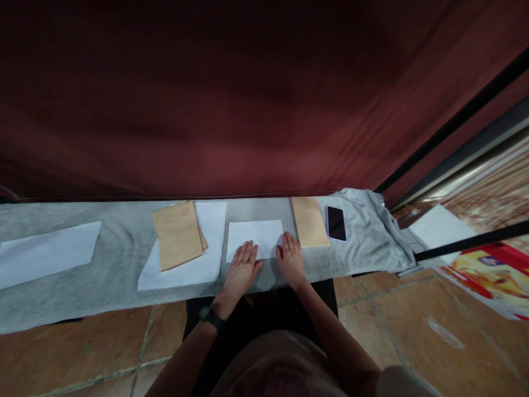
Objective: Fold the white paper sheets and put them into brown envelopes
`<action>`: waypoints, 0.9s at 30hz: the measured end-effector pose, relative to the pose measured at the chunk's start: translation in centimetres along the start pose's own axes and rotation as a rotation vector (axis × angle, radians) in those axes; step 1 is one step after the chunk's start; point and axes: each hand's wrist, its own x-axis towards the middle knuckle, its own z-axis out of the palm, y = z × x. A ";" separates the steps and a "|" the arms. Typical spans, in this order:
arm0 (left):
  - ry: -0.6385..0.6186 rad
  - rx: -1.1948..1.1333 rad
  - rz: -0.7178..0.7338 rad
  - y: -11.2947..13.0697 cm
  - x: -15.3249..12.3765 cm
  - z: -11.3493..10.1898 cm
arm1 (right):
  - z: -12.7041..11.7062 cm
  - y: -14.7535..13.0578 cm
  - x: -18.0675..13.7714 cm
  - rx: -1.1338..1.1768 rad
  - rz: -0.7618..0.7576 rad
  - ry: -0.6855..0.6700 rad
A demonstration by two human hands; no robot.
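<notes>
A white sheet of paper (pixel 254 234), possibly folded, lies on the grey cloth in front of me. My left hand (pixel 243 264) rests palm down on its near left part, fingers stretched out and holding nothing. My right hand (pixel 291 258) lies flat at the sheet's near right corner, its fingers extended. Just right of that hand sits a brown envelope (pixel 309 221). To the left, several brown envelopes (pixel 178 236) are stacked on larger white sheets (pixel 212 231).
A phone (pixel 336 224) lies right of the single envelope. Another white paper (pixel 49 252) is at the far left of the cloth-covered table (pixel 119 242). A dark red curtain (pixel 248 110) hangs behind. Black bars (pixel 475 242) and a colourful box (pixel 491 275) stand at right.
</notes>
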 end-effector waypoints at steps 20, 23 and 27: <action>-0.078 0.034 -0.096 3.2 1.4 -0.2 | -1.5 0.9 4.1 0.322 0.393 -0.188; -0.042 0.024 -0.114 3.7 1.6 -0.4 | -1.7 0.6 4.2 0.437 0.371 -0.164; -0.019 0.036 -0.157 4.6 2.2 -0.7 | -2.1 -0.4 4.4 0.597 0.325 -0.125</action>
